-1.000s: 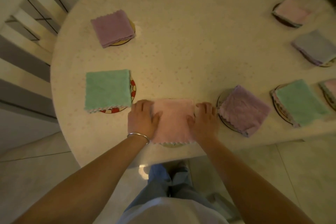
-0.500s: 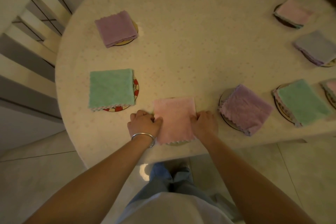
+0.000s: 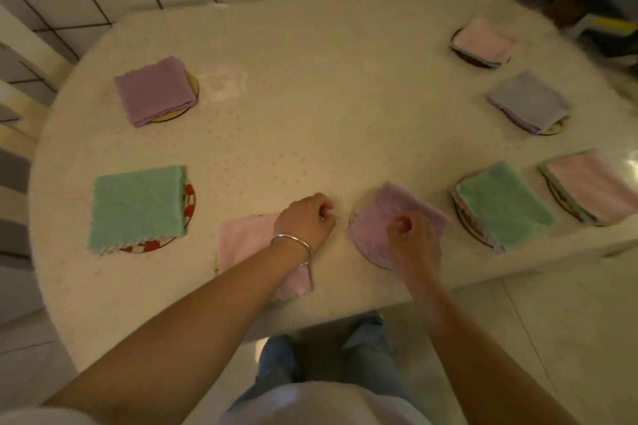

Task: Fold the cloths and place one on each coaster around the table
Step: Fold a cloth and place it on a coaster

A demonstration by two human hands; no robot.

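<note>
Nearest the person, a folded pink cloth (image 3: 248, 245) lies on a coaster at the front edge of the worktop (image 3: 310, 121), partly hidden under the left forearm. The left hand (image 3: 307, 221) hangs over its far right corner with fingers curled loosely and nothing in its grip. The right hand (image 3: 414, 245), blurred, hovers over the near part of a folded purple cloth (image 3: 397, 214) that covers its own coaster; its fingers are curled, and I cannot tell whether they pinch the cloth. To the left, a green cloth (image 3: 136, 205) sits on a red-patterned coaster (image 3: 188, 200) whose right side shows. To the right, a second green cloth (image 3: 504, 205) and a pink cloth (image 3: 593, 183) each lie on a coaster. Farther off, a purple cloth (image 3: 155, 91) rests on a yellowish coaster (image 3: 193, 88) at left, a grey-lilac cloth (image 3: 528, 102) at right, and a pale pink cloth (image 3: 483, 41) farthest, each on a coaster.
</note>
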